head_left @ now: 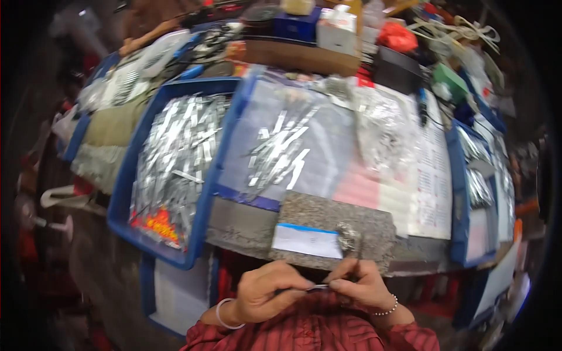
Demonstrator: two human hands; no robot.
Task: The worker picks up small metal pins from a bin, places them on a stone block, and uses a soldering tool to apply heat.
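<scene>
My left hand [270, 292] and my right hand [362, 286] meet in front of my chest, thumbs and fingers pinched. Between them runs a thin, shiny metal strip [318, 287], held at both ends; its exact kind is too small to make out. Just beyond my hands lies a grey speckled stone slab [328, 205]. On it rest a white slip [306, 241] with a blue edge and a small glittering heap or bag [349, 236]. Farther off, several loose silvery strips [281, 149] are scattered on a plastic-covered sheet [328, 140].
Left of the sheet stands a blue tray [120, 193] full of silvery strips. A crumpled clear plastic bag [383, 131] lies on white paper [434, 199]. Another blue tray [459, 234] holds shiny packets at right. Boxes [338, 30] and clutter line the back.
</scene>
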